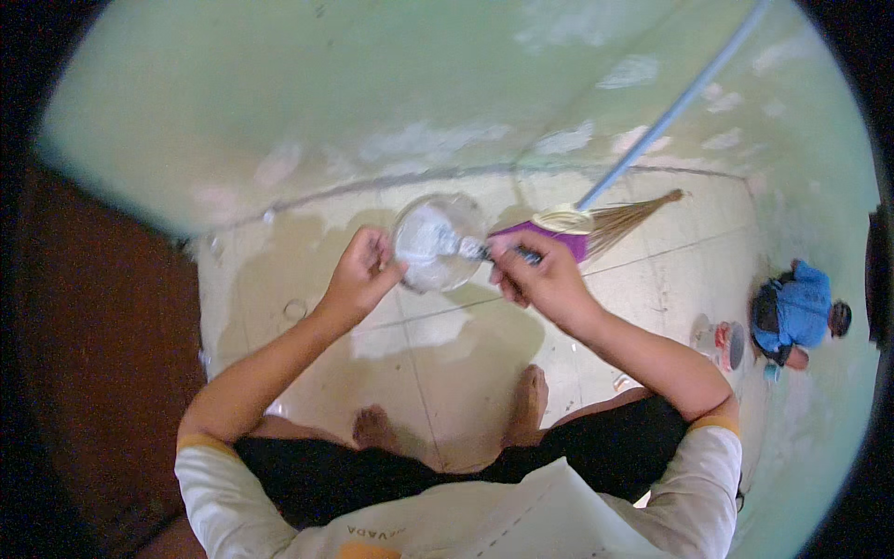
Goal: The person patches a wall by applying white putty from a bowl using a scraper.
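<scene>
A round, clear-looking tub (463, 203) with white paste (424, 233) inside is at the middle of the view, near the wall. My left hand (361, 270) is closed at its left rim, thumb against the edge. From the right, my right hand (540, 275) grips a dark-handled tool (480, 252). The tool's paste-smeared front end reaches into the tub; its exact kind is hard to make out. Both forearms reach forward above my bent knees and bare feet.
Just right of the tub are a purple broom head (582, 244) and a blue pole (670, 116) slanting up the patchy green wall (372, 84). A person in blue (801, 312) is at the far right beside a bucket (722, 345). A thin ring (295, 309) lies on the tiles.
</scene>
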{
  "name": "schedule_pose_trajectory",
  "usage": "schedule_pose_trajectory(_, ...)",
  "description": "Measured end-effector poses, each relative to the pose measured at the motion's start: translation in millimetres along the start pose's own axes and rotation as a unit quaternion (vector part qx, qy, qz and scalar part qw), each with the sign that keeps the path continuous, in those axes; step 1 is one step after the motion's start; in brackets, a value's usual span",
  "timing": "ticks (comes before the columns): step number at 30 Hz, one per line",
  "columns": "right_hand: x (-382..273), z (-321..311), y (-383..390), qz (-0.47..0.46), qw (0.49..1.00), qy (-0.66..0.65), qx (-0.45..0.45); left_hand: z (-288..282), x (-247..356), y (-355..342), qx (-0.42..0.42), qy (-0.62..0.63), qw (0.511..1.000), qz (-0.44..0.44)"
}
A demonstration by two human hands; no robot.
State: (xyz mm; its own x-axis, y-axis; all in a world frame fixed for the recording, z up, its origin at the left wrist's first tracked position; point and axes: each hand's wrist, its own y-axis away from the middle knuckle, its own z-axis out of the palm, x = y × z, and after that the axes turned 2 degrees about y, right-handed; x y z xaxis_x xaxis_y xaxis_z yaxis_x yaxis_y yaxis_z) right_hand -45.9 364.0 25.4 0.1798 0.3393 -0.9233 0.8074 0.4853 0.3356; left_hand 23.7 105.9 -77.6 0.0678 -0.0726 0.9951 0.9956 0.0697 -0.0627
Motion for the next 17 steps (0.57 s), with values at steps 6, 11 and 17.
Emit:
schedule_pose_trajectory(6,-6.0,-27.8,6.0,0.022,0.995,-0.079,-0.05,8.7,17.0,-6.1,-0.06,0.02,0.997,-0.047)
schedule_pose_trajectory(11,11.9,-50.2,-11.1,0.051,0.983,-0.162,-0.068,19.0,30.8,-9.8,-0.049,-0.034,0.996,-0.069)
schedule_pose_trajectory(17,22.1,-66.2,-39.5,0.033,0.962,-0.225,-0.15,21.6,49.2,-4.8,0.018,-0.117,0.991,-0.068)
